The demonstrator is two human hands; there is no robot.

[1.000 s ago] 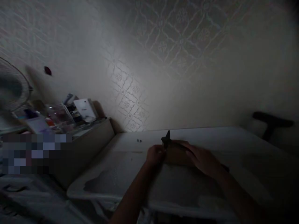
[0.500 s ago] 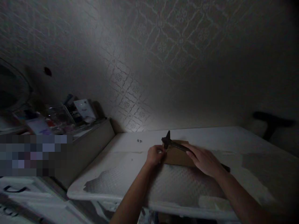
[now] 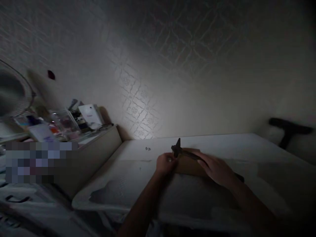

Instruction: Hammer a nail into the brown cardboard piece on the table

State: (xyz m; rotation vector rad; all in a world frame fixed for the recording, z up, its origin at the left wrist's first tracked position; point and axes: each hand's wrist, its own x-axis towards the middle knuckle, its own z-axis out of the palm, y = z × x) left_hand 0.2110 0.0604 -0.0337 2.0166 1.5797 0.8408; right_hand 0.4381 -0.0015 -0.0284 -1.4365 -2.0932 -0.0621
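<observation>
A dark hammer [image 3: 191,154] slants over a piece of brown cardboard [image 3: 189,166] on the white table. My right hand [image 3: 217,168] is wrapped round its handle, whose end sticks out at the right below the wrist. The hammer's head is at the cardboard's left edge. Right beside the head, my left hand [image 3: 165,163] is closed in a pinch at that edge; what lies between its fingertips is too small and dark to make out. A few tiny dark pieces [image 3: 147,148] lie on the table, behind and left of my left hand.
The white table [image 3: 133,154] has a worn grey patch at its front left. On the left, a dresser [image 3: 96,141] holds a round mirror [image 3: 12,92], a white box [image 3: 90,113] and a clear container [image 3: 64,121]. A black T-shaped object [image 3: 288,128] stands at the right.
The lighting on the wall and table has changed. Both hands and the hammer are in nearly the same place, with only a slight shift in the view.
</observation>
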